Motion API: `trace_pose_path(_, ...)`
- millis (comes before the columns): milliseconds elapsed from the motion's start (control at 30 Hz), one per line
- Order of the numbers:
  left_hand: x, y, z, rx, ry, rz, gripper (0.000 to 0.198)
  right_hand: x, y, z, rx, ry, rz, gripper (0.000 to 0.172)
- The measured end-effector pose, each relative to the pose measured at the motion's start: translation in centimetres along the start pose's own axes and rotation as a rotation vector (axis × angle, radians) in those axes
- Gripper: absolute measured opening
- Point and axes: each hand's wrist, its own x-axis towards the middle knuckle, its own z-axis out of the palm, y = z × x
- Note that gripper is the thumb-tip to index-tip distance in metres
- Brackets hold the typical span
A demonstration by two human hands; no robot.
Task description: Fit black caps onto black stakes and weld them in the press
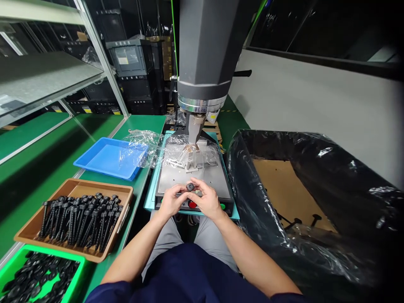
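A small black round plastic part (190, 187) is pinched between my two hands, its round end turned toward me. My left hand (172, 201) has thumb and fingertips closed at its left side. From the right, my right hand (207, 199) grips it too, fingers curled over the top. Whether a longer shaft runs behind the round end is hidden. Both hands are over the front of a metal machine plate (205, 183), just above a red button (192, 204). Beyond them, a metal press head (195, 128) points down at a small metal fixture (191, 165), with clear plastic film (208, 155) around it.
At left, a brown tray (72, 183) holds many black ribbed stems (82, 219). A green bin (82, 266) with black discs (41, 277) stands nearer, a blue tray (102, 158) farther. On the right is a large container lined with black plastic (252, 202), some black parts (315, 219) inside.
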Motion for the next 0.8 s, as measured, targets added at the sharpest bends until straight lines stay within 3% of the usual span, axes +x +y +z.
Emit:
trace_pose_path(167, -0.6, -0.3, 0.2, 0.016, -0.047, 0.001, 0.021, 0.3, -0.4, -0.5, -0.045, -0.103, -0.038, 0.025)
trace_pose_path(500, -1.9, -0.2, 0.9, -0.082, -0.068, -0.047, 0.023, 0.1, 0.3, 0.6, 0.194, -0.075, 0.128, 0.025)
trace_pose_path(800, -2.7, -0.3, 0.5, -0.012, -0.068, 0.012, 0.022, 0.2, 0.2, 1.7, 0.102, -0.064, 0.173, 0.027)
